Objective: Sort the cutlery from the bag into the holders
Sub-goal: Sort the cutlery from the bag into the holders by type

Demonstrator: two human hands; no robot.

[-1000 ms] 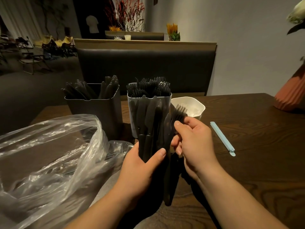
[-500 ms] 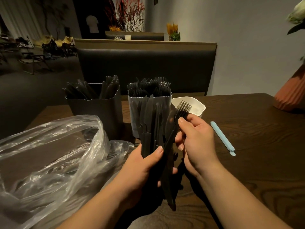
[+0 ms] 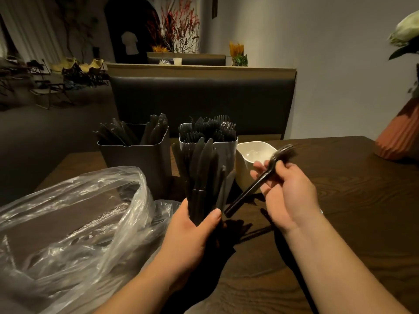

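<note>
My left hand (image 3: 190,232) grips an upright bundle of black plastic knives (image 3: 203,175) in front of the holders. To its right, my right hand (image 3: 288,193) holds a single black fork (image 3: 260,180), tilted with its blurred tines up over the white holder (image 3: 251,155). That white holder looks empty inside. A dark holder (image 3: 136,159) at the back left carries black cutlery, its kind unclear. A pale holder (image 3: 227,150) in the middle is full of black forks. The clear plastic bag (image 3: 72,223) lies crumpled at the left.
The dark wooden table (image 3: 340,223) runs out to the right. An orange ribbed vase (image 3: 401,132) with a white flower stands at its far right edge. A black padded bench back (image 3: 201,103) rises behind the holders.
My right hand has pulled the fork out of the bundle and swung it right, towards the white holder. My left hand has stayed on the knives.
</note>
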